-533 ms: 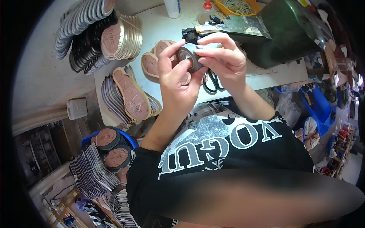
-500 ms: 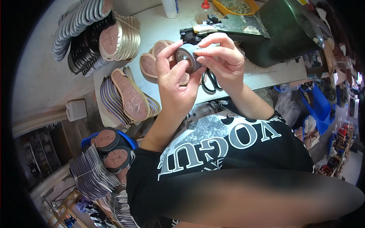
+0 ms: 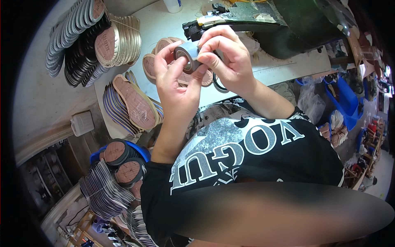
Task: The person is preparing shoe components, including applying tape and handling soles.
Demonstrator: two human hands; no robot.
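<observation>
My left hand (image 3: 177,84) is closed around a grey roll of tape (image 3: 191,50), with its thumb at the core. The fingers of my right hand (image 3: 230,57) pinch the roll's right edge; whether a loose tape end is between them I cannot make out. The roll is held up over the white table. Behind and below it lie several pinkish-brown shoe insoles (image 3: 149,66), partly hidden by my left hand. A black looped handle, like that of scissors (image 3: 218,85), shows under my right hand.
Bundled insoles in silver, black and cream (image 3: 123,41) stand at the far left, with another stack (image 3: 138,103) nearer. A dark green machine (image 3: 304,29) fills the far right. A blue container (image 3: 144,153) with more soles is at lower left. A white cup (image 3: 173,5) stands at the back.
Both hands and the tape roll have shifted slightly left in the picture, as has the table behind them. My right fingers now press closer against the roll's edge.
</observation>
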